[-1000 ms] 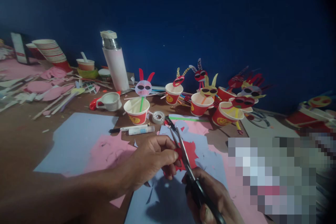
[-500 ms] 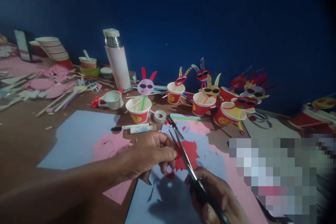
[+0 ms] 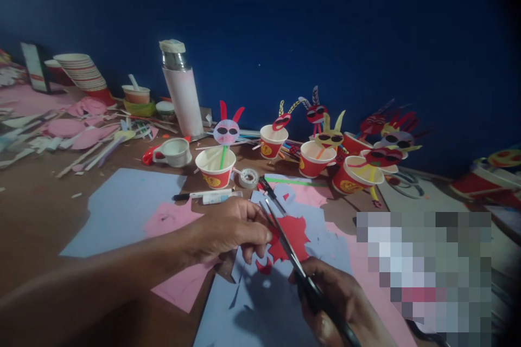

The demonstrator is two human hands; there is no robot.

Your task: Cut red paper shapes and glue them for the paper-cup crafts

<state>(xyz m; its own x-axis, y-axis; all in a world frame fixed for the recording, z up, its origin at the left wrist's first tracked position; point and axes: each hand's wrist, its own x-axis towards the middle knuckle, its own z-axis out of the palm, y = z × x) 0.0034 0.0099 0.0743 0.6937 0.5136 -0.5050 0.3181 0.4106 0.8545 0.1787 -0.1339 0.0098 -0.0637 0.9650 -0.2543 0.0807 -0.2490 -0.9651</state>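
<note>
My left hand is closed in a pinch at the left edge of the red paper; its fingers partly hide what they grip. In my right hand is a pair of scissors with black handles. Its blades point up and left, a little apart at the tips, and cross in front of the red paper close to my left fingertips. A small curved red scrap shows below my left fingers. Blue paper lies beneath both hands, darkened by their shadow.
Behind my hands are a marker, a tape roll and a paper cup with a rabbit-eared face. Several decorated cups stand at right. A white flask, grey mug and paper scraps are at left.
My left hand has shifted slightly left and up, and less red paper shows at its thumb. The scissors tips have come closer together.
</note>
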